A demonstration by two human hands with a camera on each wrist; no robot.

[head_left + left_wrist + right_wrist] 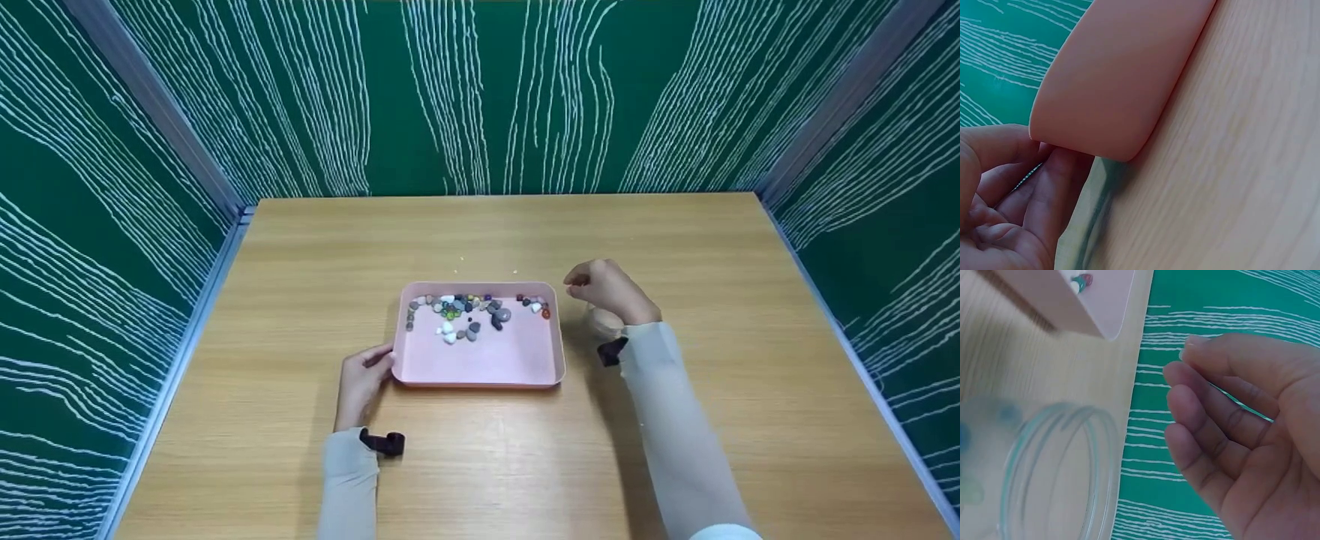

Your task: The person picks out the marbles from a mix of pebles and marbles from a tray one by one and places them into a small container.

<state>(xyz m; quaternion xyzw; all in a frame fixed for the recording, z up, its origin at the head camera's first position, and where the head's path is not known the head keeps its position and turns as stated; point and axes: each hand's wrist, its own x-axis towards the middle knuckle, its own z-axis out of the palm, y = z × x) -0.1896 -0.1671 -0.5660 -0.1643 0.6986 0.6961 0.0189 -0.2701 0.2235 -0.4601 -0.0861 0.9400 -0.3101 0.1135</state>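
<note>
A pink tray (pixel 480 367) with small stones and beads (pixel 450 313) lies on the table. At its front left corner my left hand (pixel 365 381) holds the edge; the left wrist view has those fingers (pixel 1044 191) against the tray's end. My right hand (pixel 611 289) is raised just right of the tray, thumb and forefinger tips together. A pale sliver (pixel 1181 354) shows between them in the right wrist view, too little visible to tell its kind. Below that hand is a clear jar (pixel 604 322), mouth in view (pixel 1061 472), with blurred coloured bits inside.
Several tiny pale crumbs (pixel 515 271) lie on the wooden table (pixel 480 232) behind the tray. Green walls with white wavy lines (pixel 450 90) stand around the table's back and sides. A dark wrist camera (pixel 611 351) is strapped near each hand.
</note>
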